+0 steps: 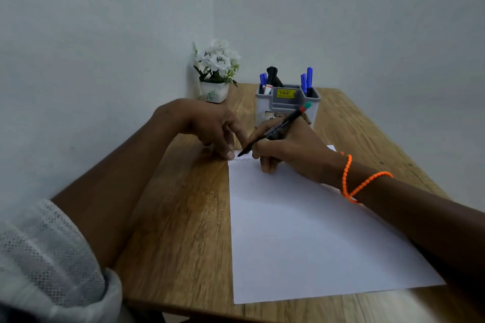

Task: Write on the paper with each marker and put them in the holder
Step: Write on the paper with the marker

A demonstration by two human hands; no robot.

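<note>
A white sheet of paper (309, 231) lies on the wooden table (183, 217). My right hand (291, 149) grips a black marker (278, 127) with a green and red end, its tip touching the paper's far left corner beside a short scribbled line (244, 159). My left hand (210, 126) presses its fingertips on that same corner of the sheet. Behind the hands stands a grey holder (287, 105) with several blue and black markers (307, 81) upright in it.
A small white pot of white flowers (216, 71) sits in the table's far left corner by the wall. An orange beaded band (351, 181) circles my right wrist. Walls close the table's left and back sides.
</note>
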